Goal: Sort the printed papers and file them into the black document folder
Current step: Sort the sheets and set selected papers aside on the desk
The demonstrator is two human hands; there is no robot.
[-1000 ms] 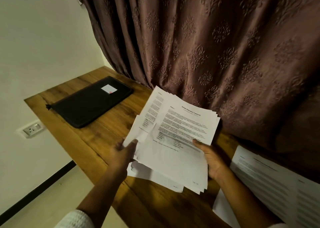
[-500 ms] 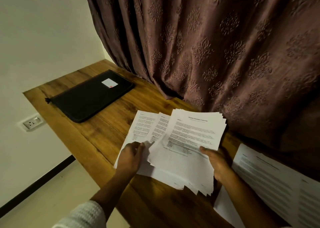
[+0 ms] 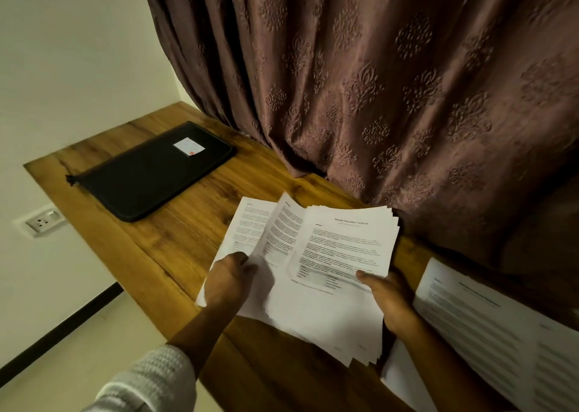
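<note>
Lowered since a second ago, the stack of printed papers (image 3: 338, 289) now hangs close over the surface (image 3: 188, 242), and two sheets (image 3: 260, 223) have been drawn further out to its left, fanning wider than before. Nearest the camera, a white knitted sleeve (image 3: 150, 380) covers the left forearm. The two hands are apart. The left hand (image 3: 227, 281) pinches the two sheets at their lower edge, with the thumb on top. The right hand (image 3: 388, 299) grips the stack at its right side, thumb pressed on the top page. How many pages the stack has cannot be told. Its top page carries a heading and paragraphs, too blurred to read. Just beside the right hand, more printed pages (image 3: 501, 333) lie flat on the surface, at least two. Farther left, well apart from the papers, one black document folder (image 3: 141, 176) lies closed, with one white label (image 3: 189, 146) on its cover, the writing illegible. One wall socket (image 3: 42, 222) sits below the surface's left edge. Behind everything, a brown patterned curtain (image 3: 376, 98) drapes onto the far edge of the surface.
</note>
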